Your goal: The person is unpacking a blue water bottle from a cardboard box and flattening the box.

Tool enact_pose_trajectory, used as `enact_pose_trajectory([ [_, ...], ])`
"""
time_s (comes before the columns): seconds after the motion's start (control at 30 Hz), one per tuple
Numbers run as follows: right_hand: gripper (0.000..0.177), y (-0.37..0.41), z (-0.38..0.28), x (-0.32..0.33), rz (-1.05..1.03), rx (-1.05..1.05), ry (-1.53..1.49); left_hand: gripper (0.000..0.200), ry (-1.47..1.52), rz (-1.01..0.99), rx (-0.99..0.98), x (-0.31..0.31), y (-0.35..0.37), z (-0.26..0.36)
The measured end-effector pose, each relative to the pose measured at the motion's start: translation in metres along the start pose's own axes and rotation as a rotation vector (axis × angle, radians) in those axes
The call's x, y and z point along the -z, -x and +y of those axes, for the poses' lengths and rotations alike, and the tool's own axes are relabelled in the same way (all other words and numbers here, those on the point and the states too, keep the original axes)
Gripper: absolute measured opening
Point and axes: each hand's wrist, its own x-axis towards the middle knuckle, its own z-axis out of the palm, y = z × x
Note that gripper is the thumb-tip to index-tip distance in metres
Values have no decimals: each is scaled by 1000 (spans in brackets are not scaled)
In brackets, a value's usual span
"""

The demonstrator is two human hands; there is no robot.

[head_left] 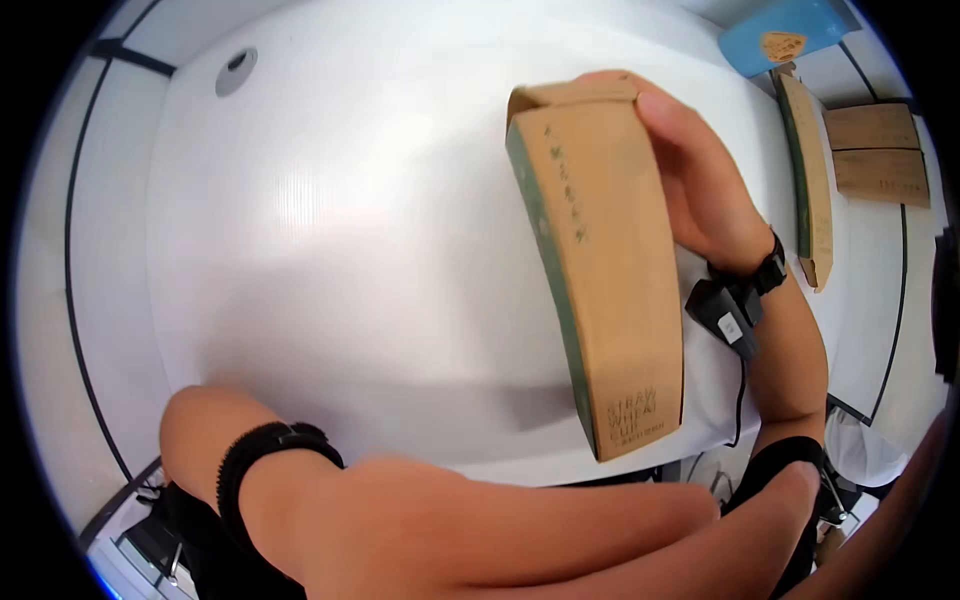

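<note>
A tall tan cardboard box (pixel 615 250) with a green side stands tilted over the white table, printed "STRAW WHEAT CUP" near its lower end. My right hand (pixel 690 165) grips it at the upper end, thumb at the top edge and the other fingers mostly hidden behind. A black band with a small dark device (pixel 725 315) is on that wrist. Very near the camera, my left hand (pixel 480 520) reaches across the bottom of the view. Its fingers are stretched out to the right, with nothing visible in them. A black strap (pixel 275 450) circles the left wrist.
Another narrow cardboard box (pixel 808 190) lies along the table's right side. Further right are stacked brown boxes (pixel 878 155), with a blue container (pixel 785 38) at the back right. A grey-rimmed round hole (pixel 237 72) marks the far left. A black cable (pixel 741 405) hangs at the front edge.
</note>
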Motion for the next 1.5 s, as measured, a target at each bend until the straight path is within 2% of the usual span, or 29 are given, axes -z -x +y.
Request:
enact_pose_trajectory([
  [0.03, 42, -3, 0, 3, 6, 37, 3, 16, 5, 12, -9, 1, -2, 0],
  [0.1, 53, 4, 14, 1, -10, -1, 79, 16, 33, 28, -18, 0, 0, 1],
  [0.23, 39, -7, 17, -3, -39, -1, -51, 17, 44, 114, 14, 0, -2, 11],
  [0.33, 37, -9, 14, 0, -89, -25, -61, 17, 11, 229, 115, -3, -6, 32],
  [0.4, 36, -4, 9, -2, -91, 9, -88, 18, -24, 368, 290, -15, -12, 57],
  [0.47, 37, -2, 10, -3, -70, -11, -57, 18, -94, 570, 746, -35, -26, 101],
  [0.5, 35, -1, 9, -2, -72, -20, -68, 18, -110, 569, 736, -46, -26, 102],
  [0.63, 34, 5, 13, 4, -65, -17, -67, 14, 68, 1150, 378, -85, -22, 80],
  [0.67, 33, 6, 13, 4, -68, -14, -66, 14, 68, 1148, 377, -70, -13, 46],
  [0.73, 33, 6, 14, 4, -68, -22, -66, 37, 669, 367, -494, -14, -11, -7],
  [0.77, 33, 4, 16, 2, -65, -23, -55, 37, 681, 371, -489, -3, -2, -18],
  [0.87, 34, 0, 16, 4, -86, -1, -65, 30, 548, 452, -163, 14, 10, -33],
  [0.93, 35, 1, 20, 5, -95, -6, -101, 25, 568, 444, 78, 22, 4, -38],
  [0.97, 37, 1, 19, 6, -105, 3, -106, 33, 460, 460, 164, 21, -3, -37],
  [1.1, 39, 1, 15, 7, -105, 2, -96, 40, 389, 400, 184, 26, -14, -44],
  [1.2, 38, 1, 13, 6, -93, -2, -89, 40, 439, 225, 187, 26, -15, -43],
  [1.23, 38, 0, 15, 7, -78, 28, -66, 28, 401, 178, 163, 24, -12, -39],
  [1.27, 38, 0, 18, 6, -63, 49, -47, 28, 423, 187, 185, 19, -7, -27],
  [1.33, 38, -1, 19, 8, -72, 86, -14, 16, 217, 120, 58, 12, -5, 0],
  [1.37, 43, 0, 17, 10, -67, 68, 10, 16, 225, 129, 76, 8, 3, -12],
  [1.43, 47, 3, 25, 12, -71, 38, 26, 58, -61, -91, -503, 0, 22, -44],
  [1.47, 45, 4, 32, 9, -71, -11, 14, 58, -117, -108, -622, -3, 29, -52],
  [1.5, 44, 4, 37, 9, -74, -54, 2, 59, -118, -84, -586, -6, 29, -50],
])
